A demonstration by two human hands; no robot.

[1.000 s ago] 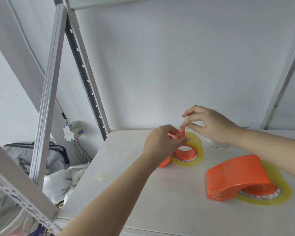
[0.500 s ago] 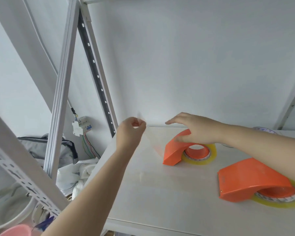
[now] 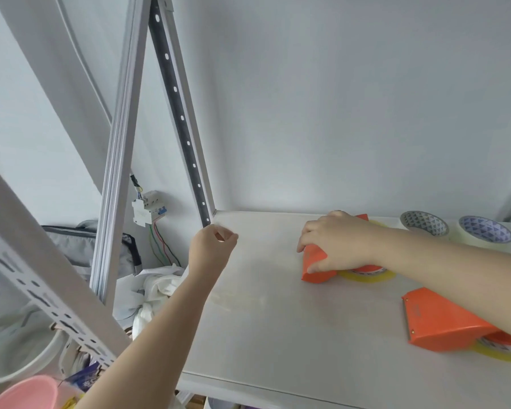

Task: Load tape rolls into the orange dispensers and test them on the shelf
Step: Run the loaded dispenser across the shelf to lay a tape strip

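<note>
**Orange dispensers flat on the white shelf**

Orange plastic is what we see first: a wedge-shaped orange tape dispenser (image 3: pixel 314 262) lies on the white shelf board (image 3: pixel 278 335), a roll of clear yellowish tape (image 3: pixel 366 275) loaded under it. Our right hand (image 3: pixel 341 245) presses down on top of this dispenser, fingers curled over its front edge and thumb against its near side. Our left hand (image 3: pixel 211 250) hovers near the shelf's back left corner, well apart from the dispenser, thumb and forefinger pinched together; we cannot tell whether clear tape sits between them. A second orange tape dispenser (image 3: pixel 443 326) rests at the near right, partly under our right forearm, with its own yellowish roll. Two white patterned tape rolls (image 3: pixel 425 224) stand against the back wall, beside each other.
</note>
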